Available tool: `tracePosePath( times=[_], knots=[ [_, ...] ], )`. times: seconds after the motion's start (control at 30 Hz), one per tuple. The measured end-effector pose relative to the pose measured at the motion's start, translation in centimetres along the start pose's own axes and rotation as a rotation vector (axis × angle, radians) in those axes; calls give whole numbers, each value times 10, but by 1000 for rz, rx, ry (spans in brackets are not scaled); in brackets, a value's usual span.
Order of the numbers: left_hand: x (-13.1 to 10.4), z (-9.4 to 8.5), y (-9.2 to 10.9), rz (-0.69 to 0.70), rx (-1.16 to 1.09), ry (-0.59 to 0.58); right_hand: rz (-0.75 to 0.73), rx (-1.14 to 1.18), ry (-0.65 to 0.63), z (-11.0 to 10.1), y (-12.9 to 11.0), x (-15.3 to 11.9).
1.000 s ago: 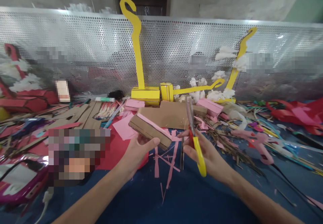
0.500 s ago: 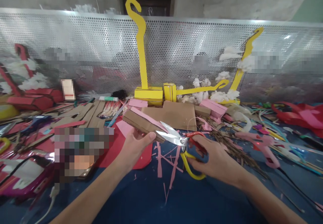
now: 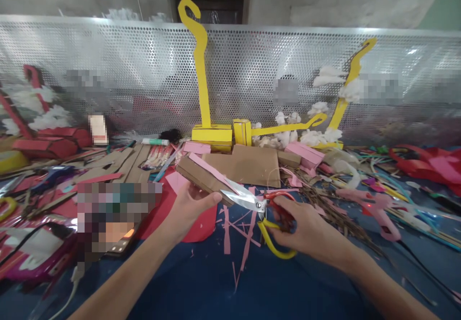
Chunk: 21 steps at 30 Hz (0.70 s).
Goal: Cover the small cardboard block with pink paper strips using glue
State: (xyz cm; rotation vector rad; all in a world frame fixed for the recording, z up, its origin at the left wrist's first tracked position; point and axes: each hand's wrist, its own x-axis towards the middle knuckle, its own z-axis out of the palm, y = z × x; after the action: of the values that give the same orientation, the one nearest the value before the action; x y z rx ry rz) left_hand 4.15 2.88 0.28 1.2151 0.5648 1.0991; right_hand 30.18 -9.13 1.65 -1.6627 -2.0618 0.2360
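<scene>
My left hand (image 3: pixel 190 209) grips a brown cardboard box (image 3: pixel 201 178), its thumb on the near side and the other fingers mostly hidden behind. Along the box's upper edge runs a pink paper strip (image 3: pixel 209 167). Scissors (image 3: pixel 245 200) with one red and one yellow handle are in my right hand (image 3: pixel 302 228), fingers through the loops. The blades point left, slightly apart, at the right end of the box and the pink strip. Thin pink paper scraps (image 3: pixel 226 236) lie on the blue table (image 3: pixel 194 286) below.
Yellow hooked cutouts on boxes (image 3: pixel 212 135) stand along the perforated metal panel (image 3: pixel 252 65). A pink glue gun (image 3: pixel 382 214) and its cord lie on the right. Red paper (image 3: pixel 201 224), cardboard strips (image 3: pixel 126 166) and a purple case (image 3: pixel 43 262) crowd the left.
The scissor blades have come closer together and sit a little lower and further left, against the box's right end. My left hand holds the box almost in the same place.
</scene>
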Motion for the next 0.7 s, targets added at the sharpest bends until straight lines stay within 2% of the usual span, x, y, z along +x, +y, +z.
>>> tracePosePath(
  times=[0.27,0.53,0.7],
  knots=[
    [0,1,1,-2,-31,-4,-14,42,-25,-1,1,0],
    [1,1,3,-13,-36,-61,4,43,-53,-1,1,0],
    [0,2,3,-9,-40,-77,20,16,-22,3,1,1]
  ],
)
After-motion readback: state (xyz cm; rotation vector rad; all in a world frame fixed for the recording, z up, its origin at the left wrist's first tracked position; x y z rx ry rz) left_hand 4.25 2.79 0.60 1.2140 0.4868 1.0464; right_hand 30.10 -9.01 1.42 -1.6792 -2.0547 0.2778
